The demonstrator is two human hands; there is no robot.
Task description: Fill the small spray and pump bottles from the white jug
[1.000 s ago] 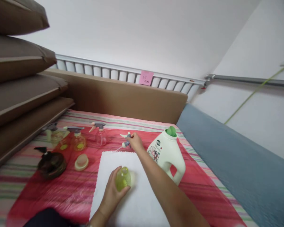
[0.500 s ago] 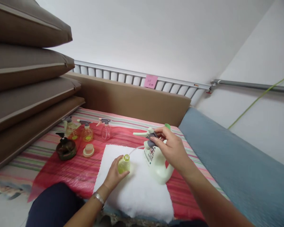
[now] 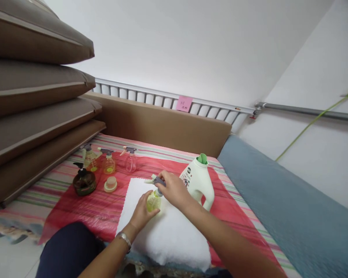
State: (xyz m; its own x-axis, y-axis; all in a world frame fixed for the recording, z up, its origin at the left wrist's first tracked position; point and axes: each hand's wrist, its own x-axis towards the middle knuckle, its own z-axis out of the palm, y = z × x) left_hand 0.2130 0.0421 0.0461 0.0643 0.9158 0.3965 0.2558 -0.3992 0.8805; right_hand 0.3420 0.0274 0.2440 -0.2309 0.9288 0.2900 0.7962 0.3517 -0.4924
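My left hand (image 3: 141, 213) is wrapped round a small yellow-green bottle (image 3: 153, 201) standing on a white towel (image 3: 165, 227). My right hand (image 3: 174, 190) grips a grey and pale green spray head (image 3: 155, 180) and holds it down on the bottle's neck. A white detergent jug (image 3: 197, 180) with a green cap stands just right of my right hand.
Three small spray bottles (image 3: 108, 162) stand in a row at the back left of the red sheet (image 3: 84, 208). A dark round bottle (image 3: 83, 180) and a cream lid (image 3: 110, 184) lie in front of them. Brown cushions (image 3: 31, 100) are stacked on the left.
My right hand picked up the spray head from the sheet, carried it back over the jug, then lowered it onto the bottle held by my left hand.
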